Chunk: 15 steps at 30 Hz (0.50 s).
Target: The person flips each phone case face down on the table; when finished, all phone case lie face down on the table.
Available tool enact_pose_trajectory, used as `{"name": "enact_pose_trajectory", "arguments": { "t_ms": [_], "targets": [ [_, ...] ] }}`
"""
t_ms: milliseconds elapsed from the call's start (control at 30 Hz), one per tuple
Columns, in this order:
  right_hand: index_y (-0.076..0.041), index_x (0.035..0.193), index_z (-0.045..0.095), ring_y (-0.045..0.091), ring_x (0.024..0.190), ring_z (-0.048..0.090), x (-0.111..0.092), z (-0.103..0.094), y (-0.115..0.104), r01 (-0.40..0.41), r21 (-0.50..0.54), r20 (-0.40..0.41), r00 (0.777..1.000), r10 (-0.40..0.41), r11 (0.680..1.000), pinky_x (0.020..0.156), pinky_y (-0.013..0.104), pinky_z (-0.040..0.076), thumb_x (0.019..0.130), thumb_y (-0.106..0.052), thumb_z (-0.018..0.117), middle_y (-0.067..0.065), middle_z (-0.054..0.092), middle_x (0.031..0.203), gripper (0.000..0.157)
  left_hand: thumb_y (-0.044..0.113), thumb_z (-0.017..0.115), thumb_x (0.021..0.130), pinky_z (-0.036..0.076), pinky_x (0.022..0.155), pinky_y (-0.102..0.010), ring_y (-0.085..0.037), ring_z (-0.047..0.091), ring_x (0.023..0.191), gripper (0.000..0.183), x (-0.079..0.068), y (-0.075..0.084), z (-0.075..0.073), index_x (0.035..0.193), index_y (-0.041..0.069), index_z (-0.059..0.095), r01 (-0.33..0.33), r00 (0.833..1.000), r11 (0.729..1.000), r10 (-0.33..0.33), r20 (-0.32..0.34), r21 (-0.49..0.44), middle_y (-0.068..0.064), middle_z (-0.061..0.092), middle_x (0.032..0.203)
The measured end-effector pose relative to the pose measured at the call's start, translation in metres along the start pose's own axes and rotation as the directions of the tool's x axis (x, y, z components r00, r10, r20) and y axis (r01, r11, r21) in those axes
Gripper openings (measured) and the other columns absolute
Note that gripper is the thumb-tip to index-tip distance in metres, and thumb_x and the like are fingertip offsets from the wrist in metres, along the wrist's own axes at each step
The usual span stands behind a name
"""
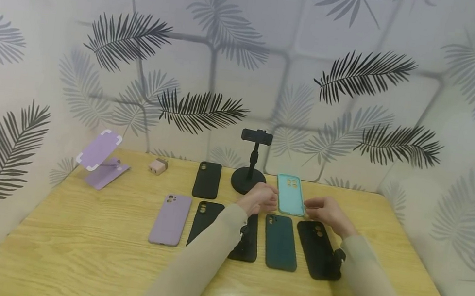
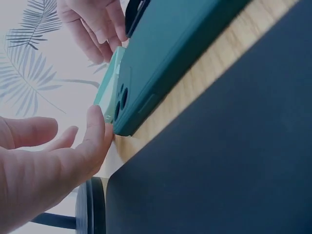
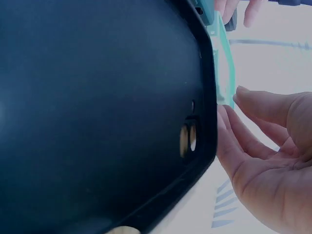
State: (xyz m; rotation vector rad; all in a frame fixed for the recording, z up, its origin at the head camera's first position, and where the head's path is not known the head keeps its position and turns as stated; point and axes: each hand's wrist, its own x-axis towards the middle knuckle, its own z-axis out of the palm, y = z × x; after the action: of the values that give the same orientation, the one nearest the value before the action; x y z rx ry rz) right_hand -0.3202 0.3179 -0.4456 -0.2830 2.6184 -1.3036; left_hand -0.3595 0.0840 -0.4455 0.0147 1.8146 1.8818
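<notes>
A turquoise phone case (image 1: pixel 290 195) lies hollow side up near the back of the table, between the two hands. My left hand (image 1: pixel 260 198) is beside its left edge; in the left wrist view the fingertips (image 2: pixel 95 114) are right at the case, with the thumb held apart. My right hand (image 1: pixel 327 212) pinches the case's lower right corner, thumb tip (image 3: pixel 240 92) at the rim and fingers low beside it. Close in front lie a dark green phone case (image 1: pixel 281 243) and a black phone case (image 1: pixel 316 249), the latter partly under the right wrist.
Left of these lie a lilac phone case (image 1: pixel 169 221) and several black cases, one (image 1: pixel 207 180) farther back. A black phone stand (image 1: pixel 248 181) rises behind the left hand. A lilac folding stand (image 1: pixel 104 157) and a pink charger plug (image 1: pixel 158 166) are at the back left, before a leaf-patterned wall.
</notes>
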Motion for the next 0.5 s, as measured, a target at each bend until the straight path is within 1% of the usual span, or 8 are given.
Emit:
{"name": "enact_pose_trajectory", "arguments": {
  "t_ms": [33, 67, 133, 200, 267, 300, 367, 500],
  "targets": [
    [0.017, 0.132, 0.050, 0.044, 0.119, 0.057, 0.0004, -0.0003, 0.0008, 0.000, 0.004, 0.002, 1.000, 0.000, 1.000, 0.097, 0.048, 0.053, 0.097, -0.002, 0.056, 0.036, 0.052, 0.134, 0.041, -0.007, 0.046, 0.093, 0.056, 0.094, -0.038, -0.021, 0.060, 0.089, 0.051, 0.0003, -0.0001, 0.0004, 0.144, 0.000, 0.045, 0.002, 1.000, 1.000, -0.002, -0.004, -0.005, -0.012, 0.057, 0.105],
    [0.017, 0.132, 0.050, 0.043, 0.117, 0.058, 0.0011, -0.0003, 0.0016, 0.000, 0.016, 0.005, 1.000, 0.000, 1.000, 0.096, 0.048, 0.053, 0.096, -0.002, 0.056, 0.035, 0.053, 0.133, 0.041, -0.007, 0.045, 0.093, 0.055, 0.095, -0.039, -0.022, 0.062, 0.092, 0.052, 0.0003, 0.0001, 0.0010, 0.144, 0.000, 0.045, 0.003, 1.000, 1.000, -0.003, -0.003, -0.006, -0.014, 0.058, 0.108],
    [0.017, 0.132, 0.050, 0.042, 0.114, 0.060, 0.0021, -0.0003, 0.0030, 0.005, 0.037, 0.014, 1.000, -0.005, 0.999, 0.094, 0.047, 0.054, 0.096, -0.003, 0.056, 0.036, 0.053, 0.132, 0.041, -0.008, 0.043, 0.094, 0.054, 0.097, -0.039, -0.027, 0.063, 0.103, 0.052, -0.0001, 0.0008, 0.0020, 0.146, 0.000, 0.043, 0.005, 1.000, 1.000, -0.005, 0.004, -0.018, -0.018, 0.058, 0.119],
    [0.018, 0.132, 0.049, 0.041, 0.112, 0.062, 0.0034, -0.0002, 0.0042, 0.003, 0.057, 0.023, 1.000, -0.005, 0.998, 0.093, 0.046, 0.055, 0.097, -0.003, 0.055, 0.037, 0.053, 0.131, 0.042, -0.008, 0.042, 0.095, 0.054, 0.098, -0.040, -0.034, 0.059, 0.119, 0.052, -0.0007, 0.0013, 0.0032, 0.146, 0.000, 0.042, 0.008, 1.000, 1.000, -0.008, 0.001, -0.022, -0.023, 0.052, 0.135],
    [0.019, 0.132, 0.048, 0.042, 0.113, 0.062, 0.0050, 0.0001, 0.0053, -0.008, 0.082, 0.028, 1.000, 0.006, 0.997, 0.093, 0.045, 0.055, 0.097, -0.003, 0.054, 0.038, 0.052, 0.132, 0.042, -0.008, 0.041, 0.097, 0.053, 0.099, -0.040, -0.036, 0.055, 0.125, 0.052, -0.0006, 0.0017, 0.0046, 0.148, 0.000, 0.040, 0.016, 1.000, 0.999, -0.015, 0.005, -0.045, -0.026, 0.049, 0.140],
    [0.020, 0.132, 0.047, 0.041, 0.113, 0.062, 0.0056, 0.0002, 0.0055, -0.015, 0.089, 0.028, 1.000, 0.013, 0.996, 0.093, 0.045, 0.055, 0.098, -0.004, 0.054, 0.038, 0.052, 0.132, 0.042, -0.007, 0.043, 0.097, 0.053, 0.099, -0.040, -0.036, 0.055, 0.124, 0.051, -0.0004, 0.0018, 0.0052, 0.148, 0.000, 0.039, 0.021, 1.000, 0.998, -0.021, 0.002, -0.061, -0.026, 0.049, 0.139],
    [0.020, 0.133, 0.046, 0.040, 0.114, 0.062, 0.0066, 0.0009, 0.0053, -0.030, 0.109, 0.029, 0.999, 0.027, 0.994, 0.093, 0.043, 0.056, 0.099, -0.006, 0.054, 0.038, 0.051, 0.133, 0.044, -0.006, 0.047, 0.097, 0.054, 0.097, -0.038, -0.033, 0.058, 0.117, 0.053, 0.0005, 0.0016, 0.0063, 0.149, 0.000, 0.038, 0.037, 0.999, 0.994, -0.039, -0.013, -0.102, -0.024, 0.052, 0.132],
    [0.020, 0.133, 0.046, 0.037, 0.108, 0.066, 0.0087, 0.0029, 0.0039, -0.051, 0.149, 0.026, 0.999, 0.047, 0.988, 0.091, 0.042, 0.057, 0.102, -0.013, 0.052, 0.036, 0.057, 0.127, 0.045, -0.004, 0.056, 0.095, 0.056, 0.092, -0.035, -0.022, 0.062, 0.096, 0.057, 0.0020, 0.0003, 0.0075, 0.148, 0.000, 0.037, 0.059, 0.997, 0.981, -0.066, -0.035, -0.186, -0.015, 0.056, 0.113]
  ]
}}
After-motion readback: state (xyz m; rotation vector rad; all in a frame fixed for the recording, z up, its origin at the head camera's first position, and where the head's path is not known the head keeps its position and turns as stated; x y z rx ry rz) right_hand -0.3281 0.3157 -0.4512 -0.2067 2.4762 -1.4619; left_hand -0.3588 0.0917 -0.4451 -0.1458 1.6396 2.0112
